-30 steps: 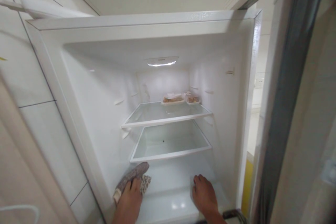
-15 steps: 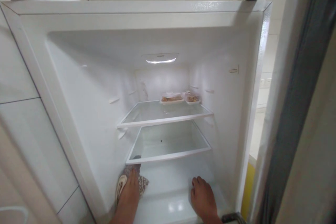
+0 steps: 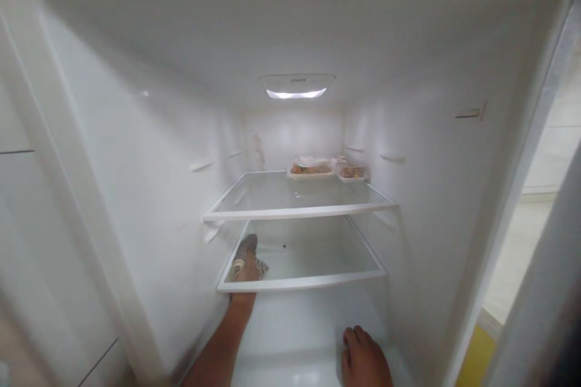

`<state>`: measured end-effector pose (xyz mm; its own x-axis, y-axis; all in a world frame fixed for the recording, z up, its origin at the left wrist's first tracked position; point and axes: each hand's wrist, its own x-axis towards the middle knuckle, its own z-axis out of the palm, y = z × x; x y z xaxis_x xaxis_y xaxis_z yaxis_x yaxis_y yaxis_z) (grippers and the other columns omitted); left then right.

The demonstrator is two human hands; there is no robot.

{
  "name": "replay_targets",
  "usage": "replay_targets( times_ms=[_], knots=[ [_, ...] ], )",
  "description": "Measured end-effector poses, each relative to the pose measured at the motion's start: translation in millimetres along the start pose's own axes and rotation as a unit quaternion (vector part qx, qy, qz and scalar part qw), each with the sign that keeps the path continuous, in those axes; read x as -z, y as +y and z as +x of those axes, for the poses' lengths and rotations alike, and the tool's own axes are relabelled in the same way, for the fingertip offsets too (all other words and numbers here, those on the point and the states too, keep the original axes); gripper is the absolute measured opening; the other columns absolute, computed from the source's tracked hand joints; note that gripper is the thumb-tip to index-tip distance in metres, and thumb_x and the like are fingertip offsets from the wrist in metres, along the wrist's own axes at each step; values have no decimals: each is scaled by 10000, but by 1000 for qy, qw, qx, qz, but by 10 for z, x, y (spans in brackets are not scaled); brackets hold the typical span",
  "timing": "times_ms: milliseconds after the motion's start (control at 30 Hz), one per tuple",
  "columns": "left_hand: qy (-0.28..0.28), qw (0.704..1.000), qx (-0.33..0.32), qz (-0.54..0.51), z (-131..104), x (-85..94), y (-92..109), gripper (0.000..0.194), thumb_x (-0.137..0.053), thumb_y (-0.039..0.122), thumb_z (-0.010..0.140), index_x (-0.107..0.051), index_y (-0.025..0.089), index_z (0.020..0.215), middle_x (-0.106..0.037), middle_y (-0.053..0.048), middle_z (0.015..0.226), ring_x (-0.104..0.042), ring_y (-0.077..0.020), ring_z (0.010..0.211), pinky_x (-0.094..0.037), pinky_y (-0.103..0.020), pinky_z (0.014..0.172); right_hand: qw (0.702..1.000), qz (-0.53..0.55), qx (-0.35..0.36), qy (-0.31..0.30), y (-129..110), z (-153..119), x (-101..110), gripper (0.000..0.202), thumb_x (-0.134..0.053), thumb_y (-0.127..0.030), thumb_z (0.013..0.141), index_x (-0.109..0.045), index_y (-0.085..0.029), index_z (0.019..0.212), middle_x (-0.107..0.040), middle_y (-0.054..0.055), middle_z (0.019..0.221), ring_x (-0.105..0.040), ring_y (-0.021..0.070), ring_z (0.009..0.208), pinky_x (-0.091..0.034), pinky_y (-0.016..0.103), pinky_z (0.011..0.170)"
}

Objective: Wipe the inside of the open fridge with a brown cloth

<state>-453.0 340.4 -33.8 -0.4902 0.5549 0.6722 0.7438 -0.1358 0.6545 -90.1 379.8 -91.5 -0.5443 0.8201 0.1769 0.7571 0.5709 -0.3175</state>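
- On the left is the white side wall (image 3: 136, 193) of the fridge.
- Next comes the cloth (image 3: 247, 243). It is under the lower shelf (image 3: 302, 282), near the left wall, and shows through the glass.
- The cloth is longer than it is wide. Its long way runs from the front to the back of the fridge, leaning a little to the right. The dark, round end points to the back. The pale, folded edge is on the left side, and a spotty corner sticks out to the right.
- The left hand (image 3: 249, 269) is on top of the cloth and holds it. The hand points to the back too, in line with the cloth. I cannot tell how tight the hold is.
- A small dark spot (image 3: 284, 246) is to the right of the cloth.
- Higher up, two packs of food (image 3: 311, 169) sit side by side at the back of the top shelf (image 3: 299, 213).
- The right hand (image 3: 365, 357) is low at the front, well apart from the cloth. Its fingers are bent in, and its palm is hidden, so I cannot tell if it holds something.
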Motion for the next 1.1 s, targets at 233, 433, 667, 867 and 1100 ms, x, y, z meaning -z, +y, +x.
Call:
replay_targets(
  times_ms=[233,433,667,867,1100],
  knots=[
    [41,996,5,-74,293,-220,-245,406,-540,546,772,-768,217,841,-747,-172,1086,-610,-399,1214,-345,-634,1154,1000,-4,-8,9,77,4,-87,357,-498,-62,833,-700,-216,1084,-709,112,1200,-669,251,1104,-473,345,959],
    [37,996,14,-75,276,-254,-262,401,-529,615,778,-663,244,709,-707,-174,908,-600,-404,1149,-348,-656,1114,1000,-9,-18,-10,30,-18,29,369,-460,-76,848,-695,-206,1100,-708,115,1207,-662,244,1093,-473,358,977],
    [24,998,21,-45,-28,-219,-79,355,-577,501,812,-477,263,568,-545,-90,651,-611,-351,961,-457,-572,1001,1000,-6,-22,-1,-51,-36,111,335,-460,-73,847,-686,-207,1054,-707,107,1178,-651,230,1076,-459,341,963],
    [13,1000,10,-2,-371,-147,111,79,-650,194,748,-601,202,686,-577,-46,673,-605,-271,847,-520,-537,865,1000,-2,-13,-5,-91,-46,191,342,-426,-74,859,-685,-185,1052,-704,119,1138,-652,243,1039,-453,357,931],
    [-99,936,-26,337,-478,-33,288,306,-524,163,821,-720,161,1056,-724,-149,1234,-557,-342,1329,-396,-677,1118,1000,2,-13,1,-144,-82,293,356,-386,-72,886,-689,-174,1044,-703,111,1090,-652,247,1022,-441,359,918]
  ],
)
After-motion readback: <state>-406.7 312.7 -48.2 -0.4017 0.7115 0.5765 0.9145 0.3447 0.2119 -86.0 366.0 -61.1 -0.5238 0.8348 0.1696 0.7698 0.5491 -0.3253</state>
